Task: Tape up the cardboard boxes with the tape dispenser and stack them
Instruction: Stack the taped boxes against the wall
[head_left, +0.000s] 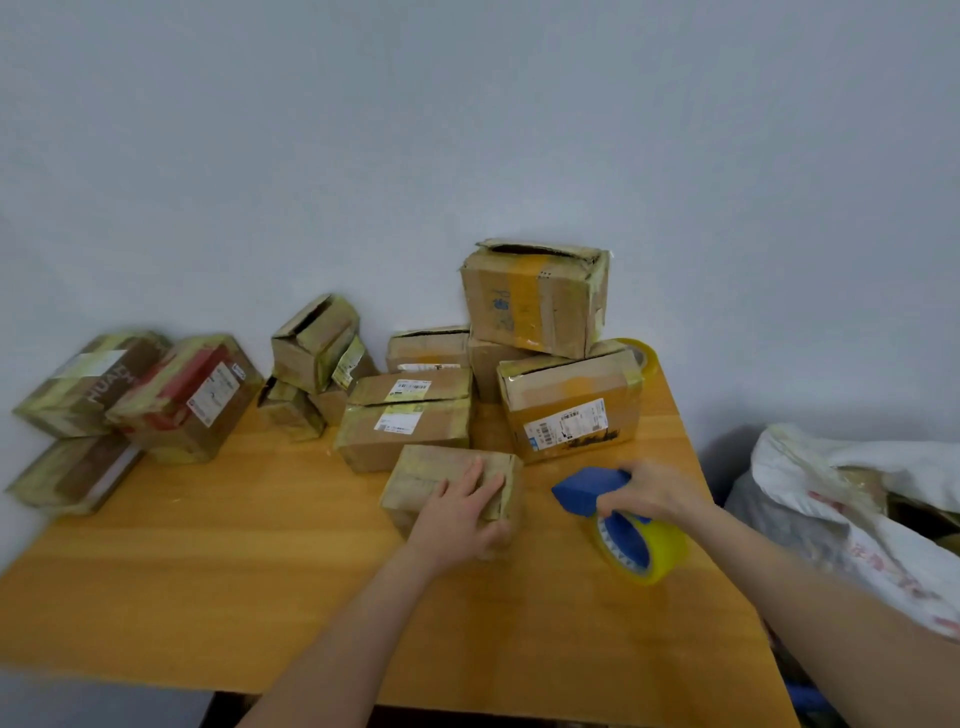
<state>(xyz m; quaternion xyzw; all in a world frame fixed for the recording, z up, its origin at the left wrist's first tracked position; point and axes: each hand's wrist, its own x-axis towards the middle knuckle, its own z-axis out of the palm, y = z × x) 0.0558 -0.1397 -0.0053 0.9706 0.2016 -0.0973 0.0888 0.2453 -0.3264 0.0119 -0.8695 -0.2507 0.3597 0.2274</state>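
Box position: small box (447, 480) sits on the worktop (208, 545) straight ahead of me, in front of the pile of boxes (540, 301) by the wall. Left hand (460, 512) rests on its top, fingers (471, 475) straight and spread, pressing down. The thumb at the near edge is blurred, so I cannot tell whether it hooks the side. Long axis of the box runs left to right across me. Right hand (655, 491) is clamped round the tape dispenser (587, 491), yellow roll of tape (644, 553) below it, close to the worktop. Dispenser lies just right of the box, apart from it, blue nose pointing at the box's right end. Judgement: the right hand should bring the dispenser left onto the top and run it along the long axis. The left hand must shift, or the strip crosses my fingers.
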